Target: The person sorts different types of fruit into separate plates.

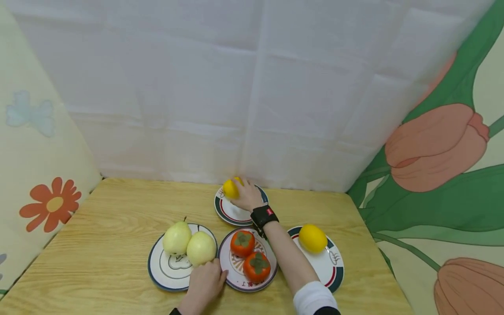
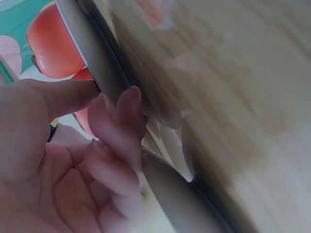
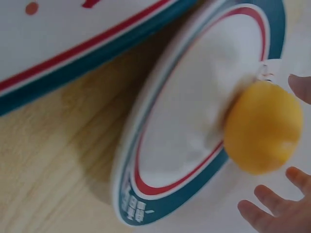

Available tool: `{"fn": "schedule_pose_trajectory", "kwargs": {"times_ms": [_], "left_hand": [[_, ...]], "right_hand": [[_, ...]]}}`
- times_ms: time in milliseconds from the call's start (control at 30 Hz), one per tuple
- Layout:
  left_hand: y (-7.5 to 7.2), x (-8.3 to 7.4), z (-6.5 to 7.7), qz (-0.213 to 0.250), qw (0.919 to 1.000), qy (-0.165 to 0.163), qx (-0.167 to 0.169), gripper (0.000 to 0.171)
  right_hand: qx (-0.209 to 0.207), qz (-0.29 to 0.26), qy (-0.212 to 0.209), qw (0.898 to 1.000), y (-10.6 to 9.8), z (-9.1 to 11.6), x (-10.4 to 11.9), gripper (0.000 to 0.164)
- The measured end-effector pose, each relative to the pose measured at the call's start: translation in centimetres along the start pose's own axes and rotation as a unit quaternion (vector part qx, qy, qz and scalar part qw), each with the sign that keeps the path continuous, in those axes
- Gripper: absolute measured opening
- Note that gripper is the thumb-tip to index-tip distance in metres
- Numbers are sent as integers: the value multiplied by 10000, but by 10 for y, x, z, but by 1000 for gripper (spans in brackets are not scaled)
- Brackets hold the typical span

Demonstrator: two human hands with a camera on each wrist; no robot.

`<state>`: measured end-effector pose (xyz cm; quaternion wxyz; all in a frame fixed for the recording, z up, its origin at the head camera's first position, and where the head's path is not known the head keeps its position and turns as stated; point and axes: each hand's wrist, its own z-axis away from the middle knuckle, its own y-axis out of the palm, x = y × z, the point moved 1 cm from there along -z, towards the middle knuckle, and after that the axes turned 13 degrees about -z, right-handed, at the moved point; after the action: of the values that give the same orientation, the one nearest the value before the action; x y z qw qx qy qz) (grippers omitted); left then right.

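Observation:
My right hand [image 1: 249, 195] is at a lemon [image 1: 230, 189] on the far plate [image 1: 236, 214], a white one with a red ring and dark green band. In the right wrist view, the thumb and spread fingers stand around the lemon [image 3: 263, 127] with gaps between. My left hand [image 1: 205, 280] is between the two near plates. Its thumb and curled fingers pinch the rim of the persimmon plate [image 1: 224, 258], as the left wrist view shows. Two orange persimmons [image 1: 257, 267] lie on that plate. Just left, two pale pears [image 1: 177, 238] share a blue-rimmed plate [image 1: 157, 275].
On the right, another lemon [image 1: 313, 238] sits on a plate [image 1: 336, 280] with a green band, beneath the right forearm's reach. The wooden table [image 1: 118, 236] ends at a white cloth [image 1: 177, 109] behind. Flower-patterned panels [image 1: 433, 210] stand on both sides.

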<state>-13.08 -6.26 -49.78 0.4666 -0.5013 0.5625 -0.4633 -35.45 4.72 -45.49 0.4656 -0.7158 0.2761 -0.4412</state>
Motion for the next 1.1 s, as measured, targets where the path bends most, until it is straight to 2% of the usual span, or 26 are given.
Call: {"fn": "schedule_pose_trajectory", "kwargs": {"times_ms": [100,233,400,500,600,867,1100], "left_hand": [[0,-1,0,-25,10000,21,-58,34],[0,0,-1,-68,9998,51,-165,33],[3,-2,0,-17,9999,78,-110,34],[5,-4,0,0,9997,113,-207,34],[5,-5,0,-28,9994,142,-305,34],[2,-1,0,-111,9994,108,-318,34],[3,2,0,-101,9997,90,-215,34]], "right_hand": [[41,40,57,10000,8,-3,-4,81],[-147,-212,76,9996,19,-8,-8,88],[-472,-309,174,9983,26,-9,-9,74],[-630,-188,203,9976,26,-8,-11,64],[-643,-225,198,9975,23,-7,-12,63],[-467,-524,63,9975,7,-1,-13,65],[-399,-676,-209,9967,-17,25,-12,67]]}}
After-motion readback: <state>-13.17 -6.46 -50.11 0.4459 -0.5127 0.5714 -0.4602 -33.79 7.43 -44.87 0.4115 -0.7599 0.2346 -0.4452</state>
